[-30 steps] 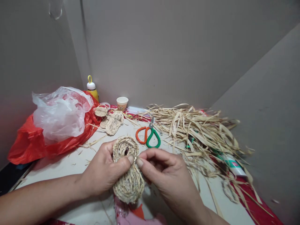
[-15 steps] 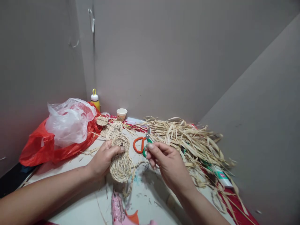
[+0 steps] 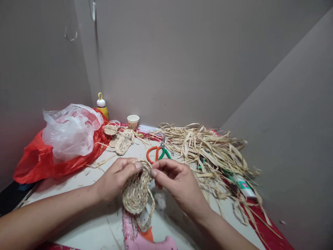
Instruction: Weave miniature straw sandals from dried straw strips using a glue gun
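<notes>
A sole-shaped piece of coiled straw braid (image 3: 135,194) is held up over the table, its top edge in the grip of my left hand (image 3: 116,177), thumb in front. My right hand (image 3: 177,180) pinches at the upper right edge of the same straw sole; exactly what lies between its fingertips is hidden. A loose length of straw braid (image 3: 153,203) loops down from the sole's right side. Just beneath hangs room above a pink glue gun (image 3: 156,243) with an orange trigger. Scissors (image 3: 159,152) with orange and green handles lie behind my right hand.
Dry straw strips (image 3: 203,146) are heaped at the back right, beside a white and green container (image 3: 246,187). Finished-looking straw soles (image 3: 124,141) lie at the back left, near a paper cup (image 3: 133,121), a yellow bottle (image 3: 102,107) and red and white plastic bags (image 3: 70,135).
My right hand has moved left to the straw sole's upper edge. The sole has tilted, and its braid loop hangs lower over the glue gun. The whole view has shifted slightly.
</notes>
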